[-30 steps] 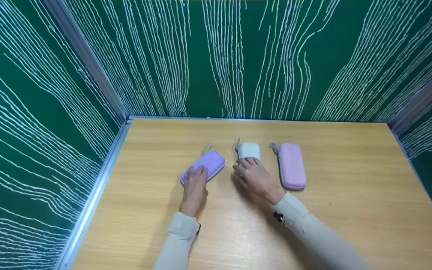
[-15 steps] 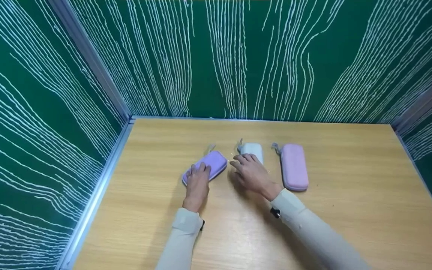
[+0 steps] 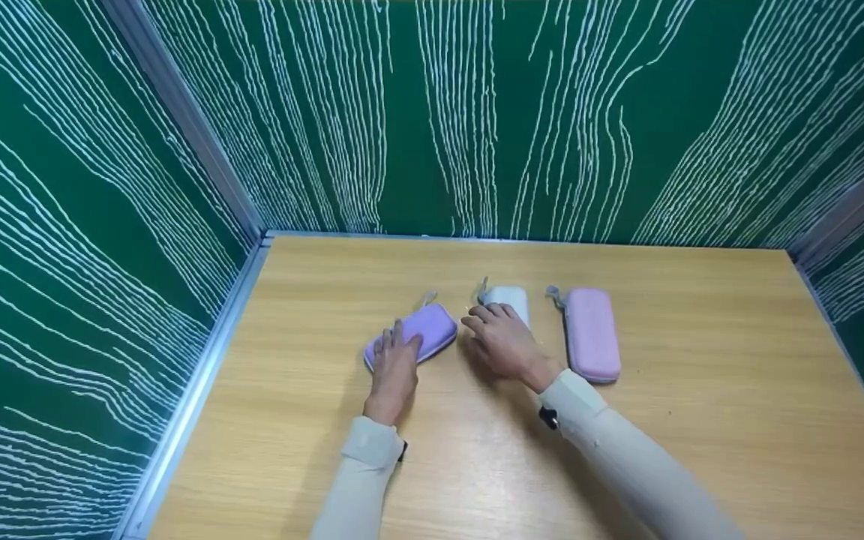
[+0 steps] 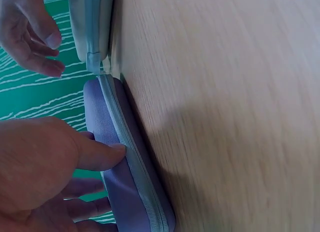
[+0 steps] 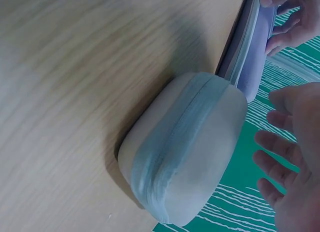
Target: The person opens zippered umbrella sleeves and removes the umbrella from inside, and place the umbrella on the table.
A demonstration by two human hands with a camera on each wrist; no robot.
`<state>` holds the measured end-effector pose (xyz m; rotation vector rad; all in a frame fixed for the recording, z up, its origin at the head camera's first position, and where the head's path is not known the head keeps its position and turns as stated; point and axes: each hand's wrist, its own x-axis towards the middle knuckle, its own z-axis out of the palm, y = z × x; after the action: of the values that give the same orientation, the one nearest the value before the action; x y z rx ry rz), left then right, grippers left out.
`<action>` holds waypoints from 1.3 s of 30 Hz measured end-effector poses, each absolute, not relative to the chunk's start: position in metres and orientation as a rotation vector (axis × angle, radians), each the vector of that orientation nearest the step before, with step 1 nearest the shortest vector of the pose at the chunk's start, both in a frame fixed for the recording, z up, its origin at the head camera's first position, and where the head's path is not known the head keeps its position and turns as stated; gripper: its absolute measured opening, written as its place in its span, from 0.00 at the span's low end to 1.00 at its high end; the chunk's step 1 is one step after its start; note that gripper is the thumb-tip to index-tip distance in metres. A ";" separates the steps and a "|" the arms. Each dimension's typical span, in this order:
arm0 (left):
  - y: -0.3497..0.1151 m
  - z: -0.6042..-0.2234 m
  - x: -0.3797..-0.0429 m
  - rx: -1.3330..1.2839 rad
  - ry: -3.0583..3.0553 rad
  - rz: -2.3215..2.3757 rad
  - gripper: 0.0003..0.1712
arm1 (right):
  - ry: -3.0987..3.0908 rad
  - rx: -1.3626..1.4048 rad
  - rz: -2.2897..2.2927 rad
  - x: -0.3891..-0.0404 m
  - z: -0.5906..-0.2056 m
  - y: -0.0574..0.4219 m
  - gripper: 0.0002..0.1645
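Observation:
A purple zip case [image 3: 434, 324] lies slanted on the table. My left hand [image 3: 394, 373] holds it across its left part. In the left wrist view the thumb presses on the side of the purple case [image 4: 120, 184] by the zip, and the other fingers reach over its top. My right hand [image 3: 505, 346] hovers over the near end of a white zip case [image 3: 508, 297], partly covering it in the head view. Its fingers are loosely bent; in the right wrist view they stand apart from the white case [image 5: 210, 142].
To the right of the white case lies a pink zip case [image 3: 592, 334] with a strap loop [image 3: 554, 294] at its far left corner. The wooden table [image 3: 702, 360] ends at green walls [image 3: 432, 150] with white wavy lines behind and at both sides.
My left fingers have shifted on the purple case, which has turned very slightly. The right hand has drifted a little to the left over the white case. The head view has shifted slightly.

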<state>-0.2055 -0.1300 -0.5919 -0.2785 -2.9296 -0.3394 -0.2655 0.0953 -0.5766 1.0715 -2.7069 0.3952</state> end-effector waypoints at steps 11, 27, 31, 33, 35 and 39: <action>-0.137 -0.586 -0.208 -0.303 -3.044 -0.395 0.29 | -2.830 1.078 0.346 -0.277 -0.573 0.090 0.23; -0.149 -0.584 -0.218 -0.384 -3.110 -0.488 0.33 | -2.849 1.029 0.311 -0.295 -0.580 0.076 0.17; -0.153 -0.584 -0.219 -0.425 -3.096 -0.530 0.32 | -2.851 1.026 0.316 -0.298 -0.580 0.072 0.17; -0.155 -0.583 -0.220 -0.442 -3.093 -0.563 0.33 | -2.856 1.030 0.309 -0.300 -0.579 0.069 0.17; -0.157 -0.582 -0.221 -0.459 -3.084 -0.593 0.33 | -2.859 1.037 0.284 -0.301 -0.578 0.066 0.16; -0.163 -0.583 -0.222 -0.510 -3.071 -0.630 0.33 | -2.900 1.046 0.222 -0.303 -0.577 0.059 0.18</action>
<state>-0.2225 -0.1628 -0.5831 -0.5104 -3.0714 -0.6304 -0.3031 0.0592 -0.5770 1.0464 -2.8996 0.2217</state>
